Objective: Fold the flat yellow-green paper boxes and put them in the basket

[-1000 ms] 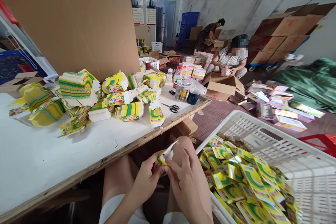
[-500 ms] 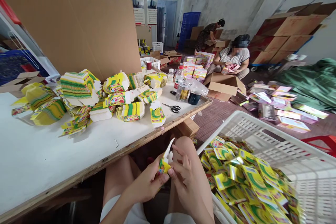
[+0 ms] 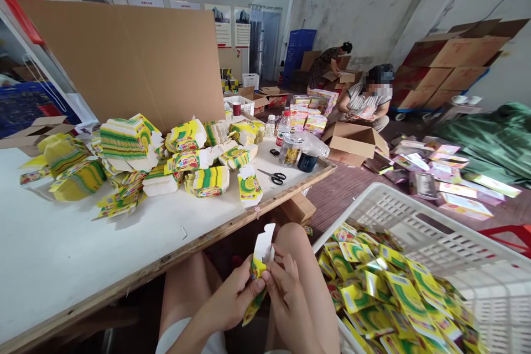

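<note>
A small yellow carton [image 3: 262, 246] is held between my hands above my lap, its white inner flap standing up. My left hand [image 3: 232, 294] closes round its left side, with the thumb across the front. On the other side my right hand [image 3: 286, 287] pinches the edge near the fold, fingers curled behind the flap. The carton's yellow lower end shows beneath my left thumb. On the table ahead lies a single flat carton [image 3: 249, 188], and behind it are stacked bundles of flat cartons [image 3: 206, 181].
A white plastic crate [image 3: 375, 199] full of yellow packs [image 3: 410, 293] stands at my right. Black-handled scissors [image 3: 276, 177], a jar [image 3: 290, 150] and a dark mug [image 3: 307, 160] sit by the table's wooden edge [image 3: 215, 235]. Two people work beyond, near cardboard boxes [image 3: 352, 144].
The carton has turned so that more of its white flap faces me. My right fingers, partly stretched before, have curled in against it. The view has tipped slightly upward.
</note>
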### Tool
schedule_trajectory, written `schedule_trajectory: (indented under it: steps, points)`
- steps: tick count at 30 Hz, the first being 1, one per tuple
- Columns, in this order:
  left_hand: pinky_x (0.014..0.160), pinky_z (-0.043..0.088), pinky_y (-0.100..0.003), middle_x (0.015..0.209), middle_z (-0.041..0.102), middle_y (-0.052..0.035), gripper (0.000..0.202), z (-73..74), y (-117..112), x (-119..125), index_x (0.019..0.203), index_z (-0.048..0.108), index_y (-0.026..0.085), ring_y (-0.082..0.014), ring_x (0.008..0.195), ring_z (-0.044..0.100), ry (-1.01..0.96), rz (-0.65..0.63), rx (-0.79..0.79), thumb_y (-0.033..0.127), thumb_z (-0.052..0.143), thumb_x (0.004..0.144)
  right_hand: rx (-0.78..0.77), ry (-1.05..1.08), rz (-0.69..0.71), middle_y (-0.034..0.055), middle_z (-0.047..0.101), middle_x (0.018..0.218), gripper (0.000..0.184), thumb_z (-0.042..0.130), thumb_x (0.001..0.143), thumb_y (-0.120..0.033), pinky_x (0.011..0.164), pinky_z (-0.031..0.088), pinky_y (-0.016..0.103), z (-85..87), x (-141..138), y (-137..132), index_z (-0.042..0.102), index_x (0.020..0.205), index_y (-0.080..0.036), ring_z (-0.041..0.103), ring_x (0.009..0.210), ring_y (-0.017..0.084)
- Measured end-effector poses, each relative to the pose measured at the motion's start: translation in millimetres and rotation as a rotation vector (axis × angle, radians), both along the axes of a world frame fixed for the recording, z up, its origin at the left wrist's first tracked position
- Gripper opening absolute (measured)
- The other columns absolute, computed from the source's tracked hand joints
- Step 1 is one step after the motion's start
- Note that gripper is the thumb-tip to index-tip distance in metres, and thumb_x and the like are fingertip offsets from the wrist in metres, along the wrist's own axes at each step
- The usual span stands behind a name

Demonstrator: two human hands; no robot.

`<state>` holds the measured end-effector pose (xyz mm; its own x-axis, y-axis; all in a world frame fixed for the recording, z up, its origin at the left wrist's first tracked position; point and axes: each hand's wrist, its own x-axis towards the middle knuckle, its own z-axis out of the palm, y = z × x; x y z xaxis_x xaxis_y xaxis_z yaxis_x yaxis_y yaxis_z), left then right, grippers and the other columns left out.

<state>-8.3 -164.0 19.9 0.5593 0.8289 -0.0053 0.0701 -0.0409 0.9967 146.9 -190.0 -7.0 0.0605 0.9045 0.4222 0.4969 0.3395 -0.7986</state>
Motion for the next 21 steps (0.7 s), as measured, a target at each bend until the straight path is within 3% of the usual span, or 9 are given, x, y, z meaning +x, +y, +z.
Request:
schedule_trajectory:
  steps: [6, 14, 18, 21]
  points:
    - [0.115, 0.037, -0.044, 0.143, 0.057, -0.0128, 0.049, -5.2, -1.9, -3.6, 0.145, 0.046, 0.022, -0.0285, 0.133, 0.05, 0.04, -0.011, -0.008, 0.043, 0.047, 0.1, 0.075, -0.044, -0.021, 0.0105, 0.065, 0.122, 0.022, 0.049, 0.097, -0.021, 0.091, 0.057, 0.037, -0.5, -2.6, -0.7, 0.071, 0.099, -0.025, 0.063, 0.113, 0.027]
    - [0.114, 0.038, -0.043, 0.14, 0.061, -0.0119, 0.046, -5.0, -1.0, 4.1, 0.139, 0.054, 0.02, -0.0284, 0.128, 0.055, -0.035, 0.015, -0.005, 0.045, 0.043, 0.101, 0.091, -0.037, -0.032, 0.0088, 0.068, 0.107, 0.021, 0.047, 0.1, -0.028, 0.081, 0.058, 0.032, -2.1, -5.8, 2.7, 0.068, 0.093, -0.026, 0.066, 0.099, 0.024]
    - [0.111, 0.04, -0.044, 0.139, 0.062, -0.0131, 0.047, -6.5, -0.7, 5.3, 0.138, 0.055, 0.018, -0.0296, 0.125, 0.057, -0.024, 0.045, -0.004, 0.045, 0.045, 0.1, 0.08, 0.01, -0.073, 0.0083, 0.069, 0.112, 0.018, 0.051, 0.098, -0.03, 0.089, 0.057, 0.035, -5.2, -4.9, 1.8, 0.066, 0.108, -0.026, 0.067, 0.106, 0.025]
    - [0.109, 0.042, -0.043, 0.137, 0.063, -0.0136, 0.048, -7.3, 0.7, 4.3, 0.138, 0.055, 0.018, -0.0296, 0.122, 0.059, -0.017, 0.083, -0.018, 0.045, 0.046, 0.1, 0.01, 0.094, -0.107, 0.01, 0.068, 0.121, 0.033, 0.056, 0.096, -0.031, 0.091, 0.058, 0.035, -6.0, -3.3, 0.8, 0.055, 0.129, -0.024, 0.067, 0.11, 0.025]
